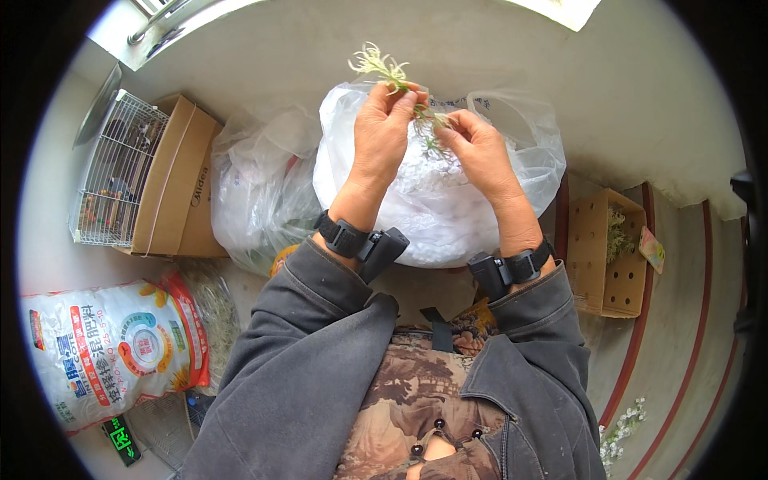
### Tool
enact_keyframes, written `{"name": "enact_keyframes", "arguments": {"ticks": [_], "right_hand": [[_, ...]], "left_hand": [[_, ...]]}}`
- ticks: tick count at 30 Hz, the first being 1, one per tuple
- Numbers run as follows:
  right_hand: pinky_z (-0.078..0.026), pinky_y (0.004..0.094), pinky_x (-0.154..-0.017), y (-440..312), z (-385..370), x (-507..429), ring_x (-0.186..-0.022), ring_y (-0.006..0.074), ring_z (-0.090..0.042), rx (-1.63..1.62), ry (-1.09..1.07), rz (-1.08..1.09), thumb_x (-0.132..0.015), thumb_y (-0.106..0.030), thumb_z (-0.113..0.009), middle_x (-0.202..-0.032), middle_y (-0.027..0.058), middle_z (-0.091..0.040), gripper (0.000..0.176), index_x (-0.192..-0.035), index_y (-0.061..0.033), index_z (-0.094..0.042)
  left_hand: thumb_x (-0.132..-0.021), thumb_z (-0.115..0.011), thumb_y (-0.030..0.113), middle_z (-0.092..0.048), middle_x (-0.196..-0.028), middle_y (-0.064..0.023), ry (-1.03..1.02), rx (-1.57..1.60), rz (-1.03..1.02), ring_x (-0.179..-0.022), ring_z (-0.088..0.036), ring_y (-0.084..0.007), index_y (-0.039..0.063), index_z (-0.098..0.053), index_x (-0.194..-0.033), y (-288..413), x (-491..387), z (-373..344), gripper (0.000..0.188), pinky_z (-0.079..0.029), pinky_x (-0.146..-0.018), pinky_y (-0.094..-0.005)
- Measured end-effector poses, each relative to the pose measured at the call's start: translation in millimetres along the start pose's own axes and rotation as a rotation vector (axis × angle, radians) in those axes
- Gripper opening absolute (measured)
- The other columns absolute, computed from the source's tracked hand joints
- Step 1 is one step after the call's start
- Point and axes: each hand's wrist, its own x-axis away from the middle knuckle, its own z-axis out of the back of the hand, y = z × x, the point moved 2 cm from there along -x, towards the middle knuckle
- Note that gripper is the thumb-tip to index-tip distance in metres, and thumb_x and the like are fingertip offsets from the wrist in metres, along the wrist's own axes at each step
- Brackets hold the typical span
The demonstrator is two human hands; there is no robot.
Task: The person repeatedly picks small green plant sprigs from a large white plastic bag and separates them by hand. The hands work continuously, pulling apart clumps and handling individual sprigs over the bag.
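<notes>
My left hand [384, 129] pinches a pale green sprig [378, 63] between thumb and fingers; its thin curled leaves stick up past the fingertips. Close beside it on the right, my right hand [480, 150] grips another feathery green piece [429, 126] between thumb and forefinger. Whether the two pieces are joined at the left fingertips is hard to tell. Both hands are above a large translucent white plastic bag [336, 150], open at the top. Small white pieces [420, 177] fill it, too fine to identify.
To the left are a stuffed clear plastic bag [258, 174], a cardboard box [180, 180], a wire cage [117, 174] and a printed sack [120, 354]. Stairs [672, 300] descend at right, with a holed carton [585, 252], a phone [652, 249] and white flowers [624, 429].
</notes>
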Motion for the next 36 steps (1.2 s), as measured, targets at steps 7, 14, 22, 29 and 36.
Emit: {"name": "enact_keyframes", "arguments": {"ticks": [7,14,22,29,36], "right_hand": [[-0.05,0.0266,-0.066,14.8,10.8,-8.8,-0.07,0.0095,-0.061,-0.157,0.242,-0.059,-0.09,-0.012,-0.066,-0.079,0.003,-0.067,0.012,-0.093,0.0,-0.065],[-0.051,0.0249,-0.071,10.2,22.5,-7.7,-0.077,0.0095,-0.061,-0.301,0.46,-0.009,-0.094,-0.014,-0.065,-0.087,0.0017,-0.065,0.013,-0.099,-0.0021,-0.064],[-0.052,0.0288,-0.072,-29.2,19.3,15.9,-0.081,0.0179,-0.063,0.042,0.535,0.405,-0.089,-0.008,-0.069,-0.09,0.0057,-0.064,0.011,-0.096,-0.0031,-0.063],[-0.053,0.0323,-0.075,-52.4,0.9,34.6,-0.085,0.0245,-0.064,0.163,0.334,0.796,-0.087,-0.003,-0.068,-0.097,0.0089,-0.065,0.01,-0.096,-0.0046,-0.063],[-0.051,0.0297,-0.077,-45.8,8.2,33.3,-0.086,0.0185,-0.064,-0.129,0.355,0.436,-0.088,-0.006,-0.067,-0.095,0.008,-0.065,0.011,-0.098,-0.004,-0.063]], "left_hand": [[-0.093,-0.063,0.008,-0.069,-0.095,-0.0042,0.177,-0.712,-0.514,-0.089,-0.065,-0.0175,0.005,-0.068,-0.102,10.9,-8.4,16.2,0.011,-0.05,-0.08,-0.0312],[-0.084,-0.067,0.011,-0.068,-0.108,-0.0094,0.067,-1.641,-0.662,-0.108,-0.061,-0.0275,0.009,-0.07,-0.106,-12.3,-0.8,18.0,0.023,-0.042,-0.097,-0.041],[-0.098,-0.056,0.034,-0.069,-0.104,-0.0118,-0.034,-0.444,0.056,-0.094,-0.066,-0.0236,0.001,-0.06,-0.118,20.0,14.1,6.3,0.038,-0.052,-0.084,-0.0351],[-0.101,-0.055,0.03,-0.067,-0.11,-0.0089,-0.381,0.121,0.416,-0.096,-0.064,-0.0159,0.0,-0.055,-0.123,36.8,25.8,3.2,0.037,-0.052,-0.083,-0.0289],[-0.094,-0.063,0.008,-0.064,-0.114,-0.0063,-0.348,-0.264,0.065,-0.103,-0.06,-0.0124,0.001,-0.054,-0.13,33.7,28.2,-0.8,0.037,-0.05,-0.086,-0.0266]]}}
